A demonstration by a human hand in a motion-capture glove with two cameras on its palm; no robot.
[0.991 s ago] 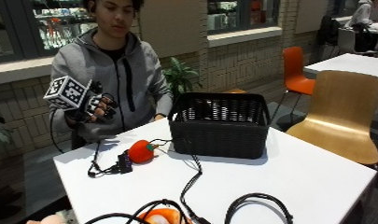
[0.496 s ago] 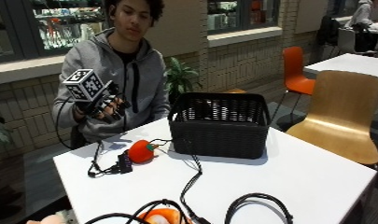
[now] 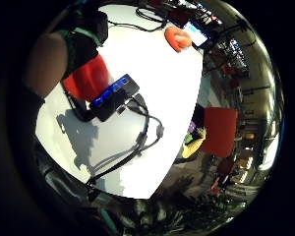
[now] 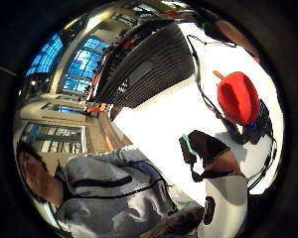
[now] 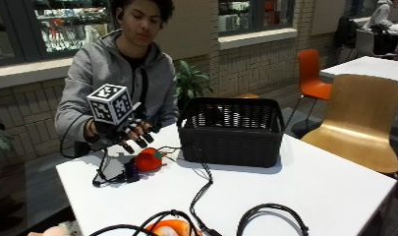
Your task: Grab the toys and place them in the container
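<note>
1. Change from the earlier pictures: a second ago my right hand (image 5: 123, 132) was raised in front of my chest, out to the side of the tabletop (image 5: 329, 182); half a second ago it was higher and closer to the toys; now it is lower, hovering just above the red toy (image 5: 148, 160). The toy, the basket and the cables lie as they did.
2. State of my fingers (image 5: 141, 140): they point down towards the red toy, spread and slightly bent, and they hold nothing. A gap shows between the fingertips and the toy.
3. Red toy, count one: round, with a small green top, resting on the tabletop just beside the black basket (image 5: 231, 130), apart from its wall. In the thumb-side palm view it (image 4: 238, 97) lies against a small black box with blue lights.
4. Small black box (image 3: 114, 96), count one: it lies on the tabletop touching the red toy, with black cables (image 5: 202, 189) running from it.
5. Orange toy (image 5: 167, 228), count one: at the near edge of the tabletop, well apart from the red toy, partly wrapped by cable loops. It shows in the little-finger-side palm view (image 3: 178, 38) too.
6. Basket, count one: black woven, upright, near the middle of the tabletop; whether anything lies inside cannot be told.
7. Chairs beyond the tabletop, count two: one wooden (image 5: 362, 120), one orange (image 5: 313, 73).
</note>
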